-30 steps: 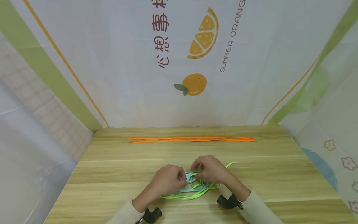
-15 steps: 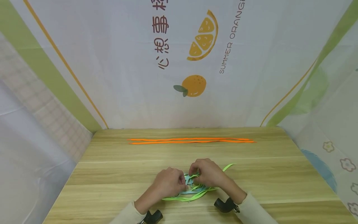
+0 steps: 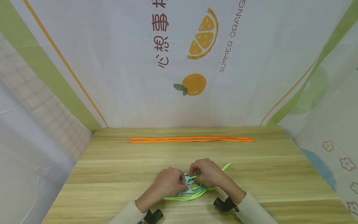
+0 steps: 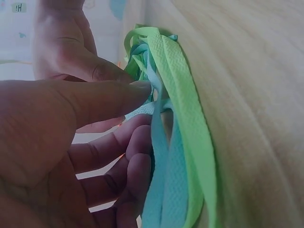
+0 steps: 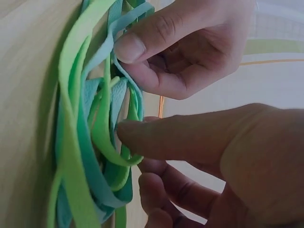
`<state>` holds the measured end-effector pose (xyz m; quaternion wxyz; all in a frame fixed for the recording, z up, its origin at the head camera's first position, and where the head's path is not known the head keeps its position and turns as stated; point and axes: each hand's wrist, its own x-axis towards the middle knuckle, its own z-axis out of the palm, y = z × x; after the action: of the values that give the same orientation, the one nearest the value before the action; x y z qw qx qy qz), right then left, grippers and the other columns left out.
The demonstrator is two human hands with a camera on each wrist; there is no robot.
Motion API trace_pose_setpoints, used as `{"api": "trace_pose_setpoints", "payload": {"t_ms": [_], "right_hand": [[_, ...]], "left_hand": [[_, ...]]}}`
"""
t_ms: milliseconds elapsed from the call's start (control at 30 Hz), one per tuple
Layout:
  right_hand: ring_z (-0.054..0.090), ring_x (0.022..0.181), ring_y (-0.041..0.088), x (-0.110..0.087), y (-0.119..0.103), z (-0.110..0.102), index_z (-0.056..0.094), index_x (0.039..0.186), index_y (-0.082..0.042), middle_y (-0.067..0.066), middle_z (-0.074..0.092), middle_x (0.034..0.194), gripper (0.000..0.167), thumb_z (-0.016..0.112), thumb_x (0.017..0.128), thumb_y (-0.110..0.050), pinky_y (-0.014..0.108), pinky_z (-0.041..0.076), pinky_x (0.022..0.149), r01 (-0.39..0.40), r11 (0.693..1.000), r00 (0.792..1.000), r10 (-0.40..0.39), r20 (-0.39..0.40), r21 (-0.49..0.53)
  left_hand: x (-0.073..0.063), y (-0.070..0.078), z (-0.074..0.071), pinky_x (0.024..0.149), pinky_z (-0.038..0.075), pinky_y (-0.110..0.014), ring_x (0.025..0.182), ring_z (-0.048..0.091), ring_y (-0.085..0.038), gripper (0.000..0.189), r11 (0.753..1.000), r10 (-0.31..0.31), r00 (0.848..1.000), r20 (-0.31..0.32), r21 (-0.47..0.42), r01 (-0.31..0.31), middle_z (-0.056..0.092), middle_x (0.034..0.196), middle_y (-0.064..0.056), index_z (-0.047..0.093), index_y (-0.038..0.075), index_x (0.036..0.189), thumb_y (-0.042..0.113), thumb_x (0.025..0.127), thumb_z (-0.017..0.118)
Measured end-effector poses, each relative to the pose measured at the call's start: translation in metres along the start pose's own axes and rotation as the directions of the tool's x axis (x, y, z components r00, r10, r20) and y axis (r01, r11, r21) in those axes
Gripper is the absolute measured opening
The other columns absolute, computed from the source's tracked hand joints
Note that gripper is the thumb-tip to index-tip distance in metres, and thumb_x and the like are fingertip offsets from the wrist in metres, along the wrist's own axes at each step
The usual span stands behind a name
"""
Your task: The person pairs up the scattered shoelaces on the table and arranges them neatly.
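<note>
A tangle of flat shoelaces, light blue (image 4: 161, 175) and lime green (image 4: 197, 128), lies on the table between the two hands. My left hand (image 3: 169, 183) is at the left side of the tangle, pinching a strand of the blue shoelace (image 5: 97, 57) between thumb and index finger. Opposite it, my right hand (image 3: 208, 172) holds a loop of the green shoelace (image 5: 107, 137) between thumb and fingers. Its fingertips sit close to those of the left hand. Part of the tangle is hidden under both hands in the head view.
Two orange shoelaces (image 3: 167, 142) lie side by side, stretched straight across the back of the wooden table (image 3: 112, 174). A green lace end (image 3: 228, 165) sticks out past the right hand. A white printed curtain (image 3: 134, 93) stands behind the table.
Both hands stay at the tangle. Over the last second the right hand has shifted slightly left, nearer to the left hand; since half a second ago little differs.
</note>
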<state>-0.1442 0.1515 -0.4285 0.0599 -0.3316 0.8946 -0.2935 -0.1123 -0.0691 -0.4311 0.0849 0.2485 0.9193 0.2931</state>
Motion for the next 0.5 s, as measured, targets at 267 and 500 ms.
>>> {"api": "trace_pose_setpoints", "payload": {"t_ms": [267,500], "right_hand": [[0.06,0.077,0.007,0.001,0.0,-0.001,0.076,0.087,-0.017,-0.013,0.067,0.082,0.032,0.085,0.077,0.012,0.028,0.05,0.07,-0.014,0.999,1.0,0.013,0.008,0.046],[0.057,0.073,0.002,0.0,-0.001,-0.001,0.075,0.088,-0.016,-0.012,0.065,0.08,0.034,0.087,0.076,0.013,0.027,0.051,0.069,-0.021,0.993,0.999,0.015,0.047,0.116]], "left_hand": [[0.004,-0.008,0.005,0.05,0.042,-0.029,0.055,0.049,-0.004,0.035,1.0,0.017,0.999,-0.029,0.013,-0.017,0.053,0.062,0.016,0.063,0.023,0.071,0.028,0.089,0.093],[0.012,-0.026,0.024,0.049,0.043,-0.028,0.055,0.05,-0.004,0.026,0.998,0.006,0.998,-0.059,0.068,-0.002,0.057,0.066,0.015,0.067,0.021,0.077,0.025,0.09,0.089]]}}
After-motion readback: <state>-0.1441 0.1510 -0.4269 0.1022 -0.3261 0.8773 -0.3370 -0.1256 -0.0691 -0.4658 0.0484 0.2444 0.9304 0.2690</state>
